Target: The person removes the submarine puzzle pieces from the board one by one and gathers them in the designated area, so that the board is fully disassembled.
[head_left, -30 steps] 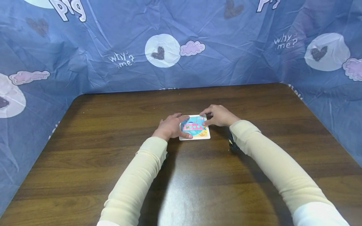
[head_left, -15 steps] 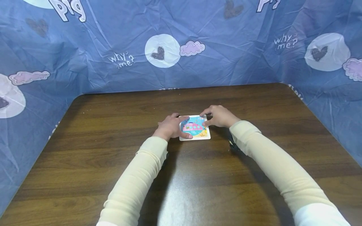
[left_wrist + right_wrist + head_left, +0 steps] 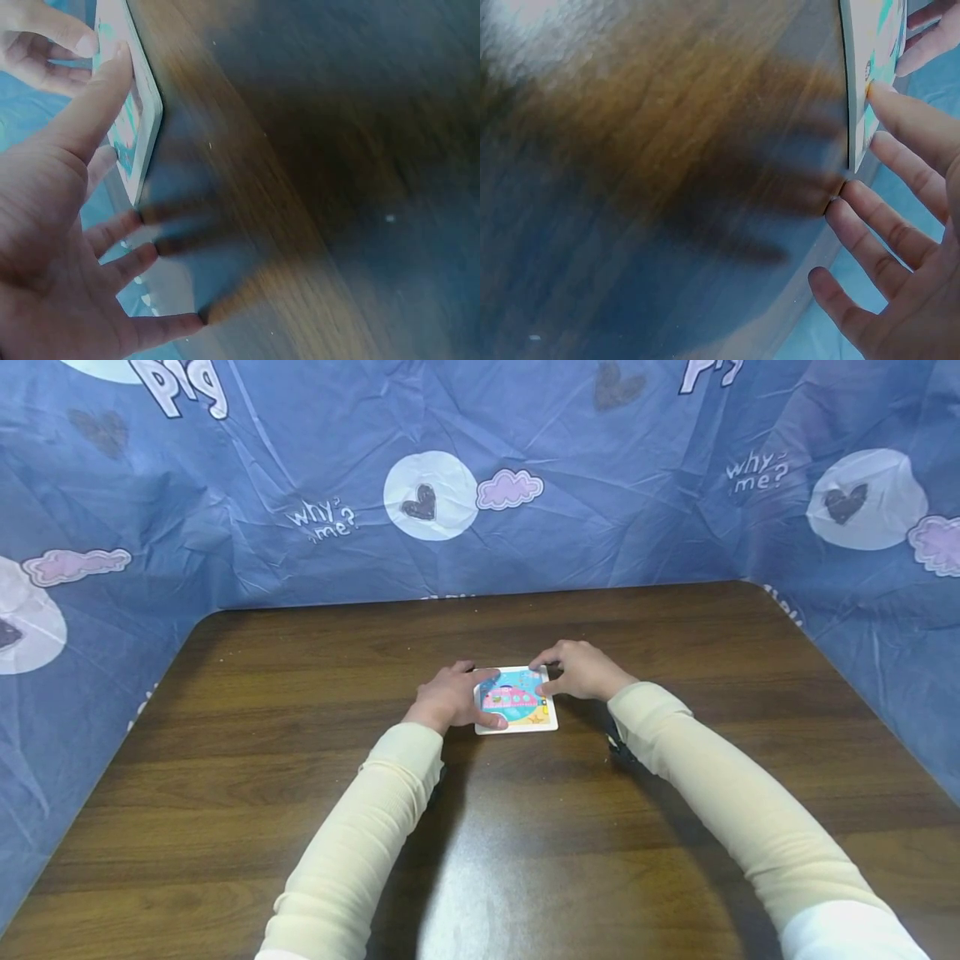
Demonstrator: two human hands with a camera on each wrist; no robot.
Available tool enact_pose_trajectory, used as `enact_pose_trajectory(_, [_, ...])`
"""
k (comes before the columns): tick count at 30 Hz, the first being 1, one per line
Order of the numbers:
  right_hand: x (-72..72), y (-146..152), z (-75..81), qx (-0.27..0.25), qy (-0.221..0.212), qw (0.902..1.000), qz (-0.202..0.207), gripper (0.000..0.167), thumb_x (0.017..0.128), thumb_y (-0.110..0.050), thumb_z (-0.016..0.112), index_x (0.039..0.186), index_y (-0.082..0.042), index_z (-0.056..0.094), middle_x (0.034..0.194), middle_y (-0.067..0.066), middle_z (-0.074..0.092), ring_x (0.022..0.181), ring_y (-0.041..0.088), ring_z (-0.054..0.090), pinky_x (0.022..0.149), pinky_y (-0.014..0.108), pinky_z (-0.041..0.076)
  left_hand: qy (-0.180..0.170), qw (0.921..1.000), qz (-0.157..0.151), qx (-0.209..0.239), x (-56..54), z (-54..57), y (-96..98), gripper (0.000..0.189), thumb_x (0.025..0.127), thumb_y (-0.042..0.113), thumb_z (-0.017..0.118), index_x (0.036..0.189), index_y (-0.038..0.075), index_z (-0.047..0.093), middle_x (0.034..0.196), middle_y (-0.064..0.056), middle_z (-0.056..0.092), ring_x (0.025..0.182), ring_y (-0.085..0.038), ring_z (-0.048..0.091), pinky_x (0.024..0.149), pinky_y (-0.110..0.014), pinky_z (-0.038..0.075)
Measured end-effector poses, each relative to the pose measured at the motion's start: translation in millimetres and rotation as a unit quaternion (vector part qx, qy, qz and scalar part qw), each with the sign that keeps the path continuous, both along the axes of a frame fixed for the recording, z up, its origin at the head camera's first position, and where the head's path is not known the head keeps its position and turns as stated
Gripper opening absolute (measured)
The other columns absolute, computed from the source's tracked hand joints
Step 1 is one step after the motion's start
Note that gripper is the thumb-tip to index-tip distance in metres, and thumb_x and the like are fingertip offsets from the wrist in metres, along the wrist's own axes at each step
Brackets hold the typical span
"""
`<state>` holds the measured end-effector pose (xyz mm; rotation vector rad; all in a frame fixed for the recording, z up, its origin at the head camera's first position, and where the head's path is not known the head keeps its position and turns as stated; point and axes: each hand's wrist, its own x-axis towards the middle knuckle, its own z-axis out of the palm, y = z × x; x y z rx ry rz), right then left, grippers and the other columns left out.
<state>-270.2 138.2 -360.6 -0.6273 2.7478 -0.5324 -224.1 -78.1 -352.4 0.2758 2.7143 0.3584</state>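
A flat board (image 3: 513,700) with a white border lies face up on the wooden worktop (image 3: 555,827), about midway between its left and right edges and not far from its far edge; its picture shows a pink submarine on blue, with yellow sand along the side nearest me. My left hand (image 3: 447,696) is spread wide at the board's left side: the thumb lies over the border near its near left corner, the index finger reaches the far left corner, and in the left wrist view the tips of my other three fingers meet the wood just beside it. My right hand (image 3: 583,669) is at the board's right side, also spread, its fingers fairly straight; the thumb touches the picture's right margin, the index finger is at the far right corner, and the middle and ring fingertips meet the worktop just past it. Both my arms wear cream sleeves (image 3: 352,843), and a dark strap (image 3: 617,747) shows under my right wrist. Past the worktop's far edge and rounded corners hangs a creased blue cloth (image 3: 600,552) printed with hearts, pink clouds, and the words "why me?" and "pig".
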Motion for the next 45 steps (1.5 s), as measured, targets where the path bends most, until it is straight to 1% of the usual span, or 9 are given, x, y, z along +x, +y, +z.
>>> enact_pose_trajectory(8, [0.3,-1.0,0.2,-0.002,0.002,1.0000,-0.003,0.045,0.090,-0.024,0.080,0.132,-0.011,0.069,0.139,0.018,0.060,0.133,0.036,0.050,0.112,0.052,0.038,-0.010,0.9995,0.021,-0.022,1.4,1.9,3.1,0.089,0.085,0.053,0.078,0.160,0.035,0.033,0.167,-0.009,0.022,0.151,-0.039,0.024,0.108,-0.076,0.028])
enact_pose_trajectory(13, [-0.2,-1.4,-0.5,-0.006,0.002,1.0000,-0.005,0.045,0.089,-0.023,0.081,0.131,-0.011,0.070,0.138,0.016,0.062,0.132,0.036,0.052,0.111,0.052,0.039,-0.011,0.9996,0.025,-0.012,1.0,2.8,3.8,0.089,0.085,0.051,0.080,0.160,0.032,0.035,0.167,-0.010,0.024,0.150,-0.039,0.025,0.106,-0.077,0.028])
enact_pose_trajectory(15, [-0.4,-1.2,-0.7,-0.006,0.002,1.0000,-0.008,0.045,0.089,-0.024,0.081,0.131,-0.011,0.070,0.138,0.016,0.062,0.132,0.036,0.052,0.111,0.051,0.039,-0.010,0.9996,0.024,-0.005,0.8,3.1,2.8,0.090,0.084,0.049,0.081,0.159,0.030,0.036,0.166,-0.011,0.025,0.150,-0.039,0.026,0.106,-0.077,0.028])
enact_pose_trajectory(20, [-0.9,-1.1,-1.7,-0.003,-0.002,0.9999,-0.015,0.046,0.089,-0.025,0.081,0.132,-0.012,0.070,0.139,0.016,0.061,0.132,0.036,0.051,0.111,0.052,0.038,-0.003,0.9999,0.009,0.011,0.3,2.9,-4.1,0.089,0.085,0.047,0.082,0.159,0.025,0.038,0.166,-0.013,0.027,0.149,-0.038,0.028,0.112,-0.069,0.027])
enact_pose_trajectory(26, [-1.7,-1.4,-1.9,-0.006,-0.006,0.9999,-0.013,0.045,0.089,-0.025,0.081,0.131,-0.012,0.071,0.138,0.016,0.062,0.133,0.036,0.051,0.112,0.052,0.038,0.008,0.9997,-0.010,0.022,-1.8,-3.2,-11.8,0.090,0.084,0.051,0.081,0.159,0.026,0.038,0.166,-0.014,0.025,0.150,-0.038,0.025,0.115,-0.065,0.024])
enact_pose_trajectory(31, [-2.4,1.0,-1.9,-0.007,-0.009,0.9999,-0.003,0.045,0.091,-0.024,0.080,0.132,-0.012,0.069,0.140,0.017,0.060,0.133,0.037,0.051,0.112,0.054,0.037,0.010,0.9994,-0.005,0.034,-4.9,-8.0,-15.1,0.090,0.082,0.052,0.082,0.158,0.028,0.040,0.165,-0.012,0.025,0.149,-0.036,0.024,0.116,-0.065,0.021])
enact_pose_trajectory(37, [-2.0,2.9,-1.5,-0.009,-0.030,0.9994,-0.017,0.045,0.092,-0.024,0.078,0.135,-0.014,0.068,0.145,0.019,0.052,0.129,0.039,0.053,0.110,0.056,0.039,0.005,0.9988,-0.006,0.049,-4.5,-4.7,-19.3,0.088,0.081,0.049,0.084,0.156,0.027,0.043,0.164,-0.011,0.026,0.148,-0.036,0.024,0.116,-0.065,0.019])
enact_pose_trajectory(40, [-2.7,2.9,-1.8,-0.011,-0.029,0.9994,-0.016,0.044,0.092,-0.025,0.078,0.134,-0.014,0.068,0.145,0.019,0.054,0.128,0.038,0.054,0.113,0.056,0.034,0.004,0.9984,-0.007,0.056,-4.4,-3.9,-21.5,0.087,0.082,0.047,0.085,0.156,0.027,0.043,0.164,-0.011,0.026,0.149,-0.036,0.025,0.116,-0.065,0.019])
enact_pose_trajectory(45, [-4.3,3.8,-3.2,-0.015,-0.018,0.9997,-0.010,0.042,0.092,-0.025,0.077,0.132,-0.013,0.070,0.142,0.019,0.056,0.123,0.037,0.059,0.120,0.054,0.018,0.009,0.9984,-0.006,0.055,-5.3,-6.1,-22.3,0.087,0.081,0.047,0.085,0.155,0.028,0.044,0.165,-0.010,0.026,0.148,-0.036,0.025,0.116,-0.065,0.019])
